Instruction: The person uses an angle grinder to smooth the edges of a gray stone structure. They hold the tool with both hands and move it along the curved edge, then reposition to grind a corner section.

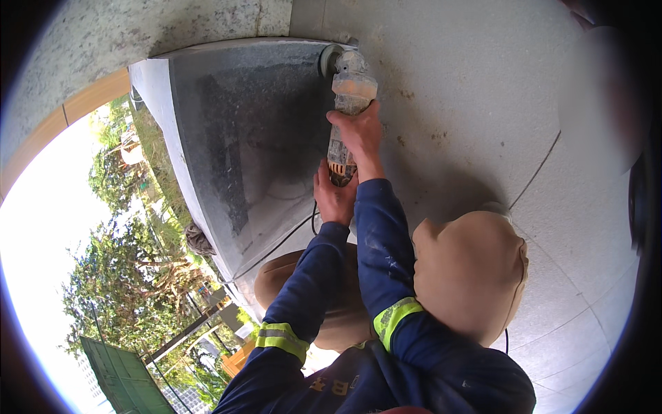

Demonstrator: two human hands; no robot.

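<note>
A dusty angle grinder (pixel 354 84) with worn orange parts points away from me. Its disc (pixel 329 62) is at the far right corner of a dark grey stone slab (pixel 241 131), apparently against the slab's edge. My right hand (pixel 361 133) wraps round the grinder's body, thumb on its left side. Closer to me, my left hand (pixel 336 198) cups the tool's rear end, with its fingers partly hidden below. A black cord (pixel 276 247) runs near my left wrist and off to the left across the slab.
Pale grey tiles (pixel 469 103) with brown stains extend to the right. Speckled stone (pixel 200 24) borders the slab at the far side. A dark crumpled cloth (pixel 199 240) lies on the slab's pale left edge, with trees beyond. My bent knee (pixel 469 276) is close on the right.
</note>
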